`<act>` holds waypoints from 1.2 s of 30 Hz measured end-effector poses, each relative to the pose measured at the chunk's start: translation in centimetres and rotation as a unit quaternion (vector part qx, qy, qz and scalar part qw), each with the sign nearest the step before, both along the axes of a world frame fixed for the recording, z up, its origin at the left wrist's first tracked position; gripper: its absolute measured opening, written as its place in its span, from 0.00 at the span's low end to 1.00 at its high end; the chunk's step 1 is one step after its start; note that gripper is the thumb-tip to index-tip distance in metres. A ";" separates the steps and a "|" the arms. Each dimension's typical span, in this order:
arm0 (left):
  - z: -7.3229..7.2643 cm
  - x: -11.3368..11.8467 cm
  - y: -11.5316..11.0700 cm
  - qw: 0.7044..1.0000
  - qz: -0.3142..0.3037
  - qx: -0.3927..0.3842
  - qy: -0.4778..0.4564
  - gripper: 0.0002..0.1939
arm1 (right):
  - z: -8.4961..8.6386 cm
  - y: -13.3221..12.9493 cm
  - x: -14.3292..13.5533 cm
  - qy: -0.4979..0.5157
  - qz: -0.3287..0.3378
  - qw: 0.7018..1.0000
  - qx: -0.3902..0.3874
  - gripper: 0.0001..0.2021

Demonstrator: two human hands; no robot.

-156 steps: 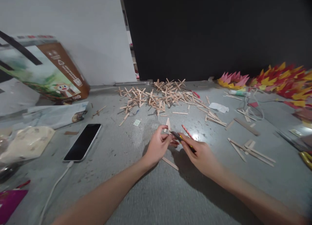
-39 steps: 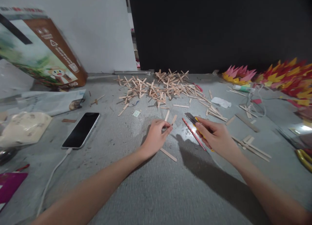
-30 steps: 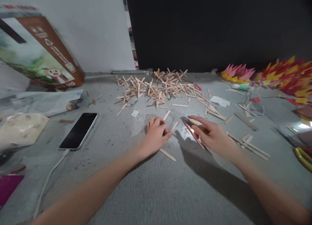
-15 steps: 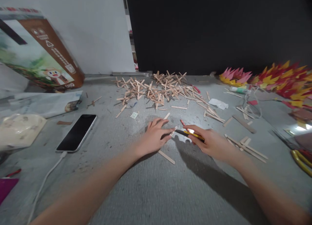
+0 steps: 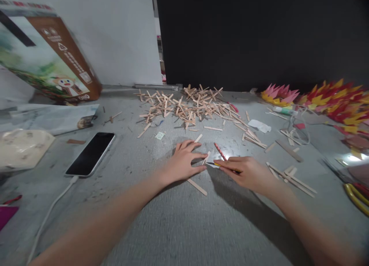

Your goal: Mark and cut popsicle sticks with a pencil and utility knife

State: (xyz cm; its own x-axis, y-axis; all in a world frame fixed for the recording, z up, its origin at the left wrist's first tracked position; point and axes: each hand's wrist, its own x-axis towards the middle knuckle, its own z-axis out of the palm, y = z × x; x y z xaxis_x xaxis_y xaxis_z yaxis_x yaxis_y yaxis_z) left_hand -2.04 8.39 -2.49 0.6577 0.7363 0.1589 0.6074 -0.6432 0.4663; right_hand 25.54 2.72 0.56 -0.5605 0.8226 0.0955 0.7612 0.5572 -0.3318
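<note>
My left hand (image 5: 187, 162) rests on the grey table with its fingers bent, pinning down a wooden craft stick (image 5: 197, 187) that shows at both ends from beneath it. A short pale stick (image 5: 206, 158) stands out between its thumb and forefinger. My right hand (image 5: 245, 172) is closed on a slim yellow-and-black craft knife (image 5: 227, 167). The knife's tip reaches the short stick, beside my left fingertips. Just beyond my right fingers is a red patterned pencil-like rod (image 5: 220, 151); its lower end is hidden.
Behind the hands lies a pile of crossed craft sticks (image 5: 181, 106). A phone (image 5: 90, 154) on a cable is at left, near a carton (image 5: 57, 62). Loose sticks (image 5: 291, 177), yellow-handled scissors (image 5: 356, 197) and pink paper petals (image 5: 278, 95) are at right.
My right hand has shifted slightly down, and the knife now lies flatter with its tip lower on the short stick. More of the red rod shows. My left hand keeps its place.
</note>
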 end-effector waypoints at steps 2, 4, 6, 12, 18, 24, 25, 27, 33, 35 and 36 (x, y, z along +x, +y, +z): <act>0.0 0.0 0.0 1.000 0.001 0.000 0.000 0.22 | 0.0 0.0 0.0 0.005 0.001 1.000 -0.004 0.18; 0.0 0.0 0.0 1.000 0.003 -0.001 -0.001 0.22 | 0.0 0.0 0.0 0.006 0.003 1.000 -0.007 0.18; -0.1 0.0 0.1 1.000 0.003 -0.004 -0.002 0.22 | 0.1 0.0 0.1 0.003 0.005 1.000 -0.008 0.18; -0.1 0.0 0.1 1.000 0.001 -0.006 -0.007 0.21 | 0.2 -0.1 -0.1 -0.014 0.007 1.000 -0.004 0.18; -0.2 0.0 0.3 1.000 0.000 0.001 -0.009 0.21 | 2.2 0.0 -1.4 -0.097 0.002 0.995 -0.034 0.20; -0.3 0.0 0.5 1.000 -0.007 -0.001 -0.007 0.21 | 6.3 1.9 -4.1 -0.228 0.027 0.970 -0.081 0.19; -0.3 0.0 0.5 1.000 -0.008 -0.002 -0.006 0.21 | 6.9 2.2 -4.6 -0.249 0.034 0.964 -0.087 0.18; -0.4 0.0 0.5 1.000 -0.007 -0.004 -0.006 0.20 | 7.9 2.8 -5.6 -0.291 0.056 0.951 -0.087 0.17; -0.5 0.0 0.6 1.000 -0.009 0.005 -0.006 0.20 | 8.8 4.4 -7.7 -0.342 0.123 0.930 -0.053 0.14; -0.6 0.0 0.6 1.000 -0.010 0.012 -0.010 0.20 | 8.7 4.7 -7.8 -0.332 0.136 0.932 -0.055 0.16; -0.6 0.0 0.6 1.000 -0.009 0.014 -0.012 0.20 | 8.7 4.7 -7.7 -0.329 0.138 0.933 -0.054 0.16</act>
State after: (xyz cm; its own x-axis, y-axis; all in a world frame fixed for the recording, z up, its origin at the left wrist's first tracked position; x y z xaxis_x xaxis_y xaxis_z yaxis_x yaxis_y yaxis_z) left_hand -2.03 8.96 -3.12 0.6669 0.7191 0.1953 0.5846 -0.6675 0.4612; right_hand 17.84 7.45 9.22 -0.6599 0.6234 -0.4193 0.6528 0.7521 0.0907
